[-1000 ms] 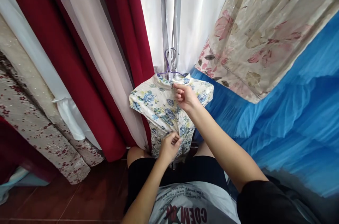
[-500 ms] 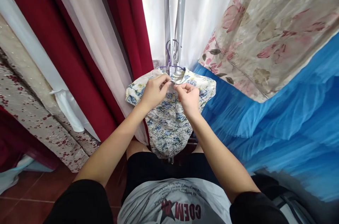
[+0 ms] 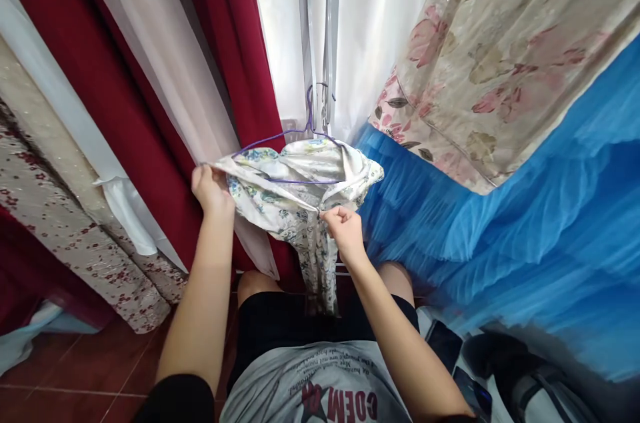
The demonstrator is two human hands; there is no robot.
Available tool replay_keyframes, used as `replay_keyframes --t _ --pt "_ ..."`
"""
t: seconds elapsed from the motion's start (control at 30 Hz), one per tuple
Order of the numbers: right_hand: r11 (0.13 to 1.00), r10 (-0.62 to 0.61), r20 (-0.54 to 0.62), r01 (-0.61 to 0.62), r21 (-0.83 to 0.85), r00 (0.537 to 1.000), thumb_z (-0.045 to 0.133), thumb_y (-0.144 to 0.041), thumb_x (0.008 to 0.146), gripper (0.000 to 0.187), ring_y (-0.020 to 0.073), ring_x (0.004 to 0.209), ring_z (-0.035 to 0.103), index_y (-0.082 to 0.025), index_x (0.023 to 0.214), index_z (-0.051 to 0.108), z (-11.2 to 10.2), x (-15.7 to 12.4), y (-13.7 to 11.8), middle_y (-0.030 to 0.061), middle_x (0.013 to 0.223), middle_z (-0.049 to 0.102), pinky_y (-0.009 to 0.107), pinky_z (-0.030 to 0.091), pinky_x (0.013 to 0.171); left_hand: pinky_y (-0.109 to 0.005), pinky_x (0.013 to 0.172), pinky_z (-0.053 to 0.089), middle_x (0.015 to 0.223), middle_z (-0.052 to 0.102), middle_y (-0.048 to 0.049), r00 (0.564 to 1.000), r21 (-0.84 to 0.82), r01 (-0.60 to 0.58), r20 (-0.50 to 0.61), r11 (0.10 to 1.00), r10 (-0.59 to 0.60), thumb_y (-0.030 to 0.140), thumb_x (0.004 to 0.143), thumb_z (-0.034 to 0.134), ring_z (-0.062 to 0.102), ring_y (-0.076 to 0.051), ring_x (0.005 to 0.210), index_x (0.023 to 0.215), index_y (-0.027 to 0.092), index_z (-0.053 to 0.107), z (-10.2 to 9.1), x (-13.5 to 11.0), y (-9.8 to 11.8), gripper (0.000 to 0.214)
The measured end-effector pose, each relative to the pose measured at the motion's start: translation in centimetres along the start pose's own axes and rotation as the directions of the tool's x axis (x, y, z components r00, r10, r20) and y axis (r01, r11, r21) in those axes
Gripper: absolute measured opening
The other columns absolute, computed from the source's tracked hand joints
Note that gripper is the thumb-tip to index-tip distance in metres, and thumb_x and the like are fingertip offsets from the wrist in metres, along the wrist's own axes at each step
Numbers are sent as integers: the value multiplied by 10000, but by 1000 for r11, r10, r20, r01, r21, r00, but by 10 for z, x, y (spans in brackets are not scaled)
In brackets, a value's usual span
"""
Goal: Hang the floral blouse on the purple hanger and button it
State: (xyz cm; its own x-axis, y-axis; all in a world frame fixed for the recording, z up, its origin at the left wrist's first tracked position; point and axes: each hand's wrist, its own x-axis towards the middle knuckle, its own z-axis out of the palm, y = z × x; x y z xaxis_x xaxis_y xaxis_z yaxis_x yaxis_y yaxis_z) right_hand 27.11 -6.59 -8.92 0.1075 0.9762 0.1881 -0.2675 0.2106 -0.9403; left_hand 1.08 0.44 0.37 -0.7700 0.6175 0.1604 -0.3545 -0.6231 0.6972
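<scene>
Left of the shirt [image 3: 295, 189] hang a dark red curtain [image 3: 125, 89] and a pale sheer one. The left hand [image 3: 210, 186] has its fingers closed on the shirt's left shoulder edge, pulling it out sideways. The flowered shirt hangs on a purple hanger [image 3: 295, 143], its front spread open so the hanger bar shows inside. The right hand [image 3: 343, 226] pinches the front edge at the middle. Judging by this, the shirt is opened but not off the hanger. Right of it lies blue netting [image 3: 500, 229].
</scene>
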Motion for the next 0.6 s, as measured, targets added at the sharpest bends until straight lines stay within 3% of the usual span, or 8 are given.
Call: replay_keyframes --t 0.07,0.1,0.23,0.33,0.4,0.47,0.53,0.6 --pt "1000 17 -5 -17 3 1000 711 -306 726 217 72 400 274 -213 604 558 -1 -10 8 -94 422 386 230 201 432 -201 698 480 713 536 27 948 -12 304 -96 953 -303 123 949 480 550 -94 645 740 190 487 -27 -13 -22 219" --pt "1000 22 -28 -22 4 999 709 -300 728 213 74 404 277 -215 607 556 -4 -14 13 -93 426 383 231 203 434 -226 699 488 715 538 16 925 7 371 -93 929 -368 125 935 492 555 -108 642 722 190 474 -39 -24 -34 224" --pt "999 34 -222 -31 17 974 698 -291 749 251 89 430 287 -229 589 514 -42 -21 45 -89 456 368 234 229 441 -314 771 522 792 594 -23 846 54 533 -13 844 -534 171 889 590 617 -146 703 733 188 513 -71 -78 -77 175" --pt "993 49 -306 -79 -88 951 710 -280 734 283 106 454 336 -233 555 496 -81 -25 64 -69 479 423 237 274 452 -361 845 534 904 654 -45 804 59 575 146 816 -577 237 863 658 663 -170 830 817 192 580 -71 -119 -86 101" --pt "965 88 -212 -136 -224 973 779 -274 665 213 129 509 432 -216 606 583 -98 -30 67 -45 545 522 242 349 489 -333 846 528 904 666 -31 792 114 506 332 855 -513 316 847 705 657 -163 852 852 202 611 -61 -146 -82 148" --pt "930 128 16 -114 -350 992 876 -247 547 307 178 681 573 -191 798 708 -100 -36 58 5 759 671 266 457 607 -298 807 519 870 670 -23 747 224 359 513 906 -423 386 852 721 643 -159 825 883 203 656 -48 -173 -74 197" --pt "928 136 283 -23 -372 949 919 -230 508 534 230 922 631 -202 1010 740 -90 -44 40 43 1023 715 309 509 792 -289 774 516 871 677 -39 664 343 169 653 924 -364 405 880 705 639 -169 814 925 190 710 -34 -197 -64 220" --pt "957 133 452 4 -290 882 881 -268 633 438 241 1011 629 -210 1041 734 -76 -51 18 45 1072 712 337 498 900 -298 779 516 912 671 -58 590 414 -60 749 908 -302 391 905 686 640 -187 843 967 189 754 -24 -213 -55 222"
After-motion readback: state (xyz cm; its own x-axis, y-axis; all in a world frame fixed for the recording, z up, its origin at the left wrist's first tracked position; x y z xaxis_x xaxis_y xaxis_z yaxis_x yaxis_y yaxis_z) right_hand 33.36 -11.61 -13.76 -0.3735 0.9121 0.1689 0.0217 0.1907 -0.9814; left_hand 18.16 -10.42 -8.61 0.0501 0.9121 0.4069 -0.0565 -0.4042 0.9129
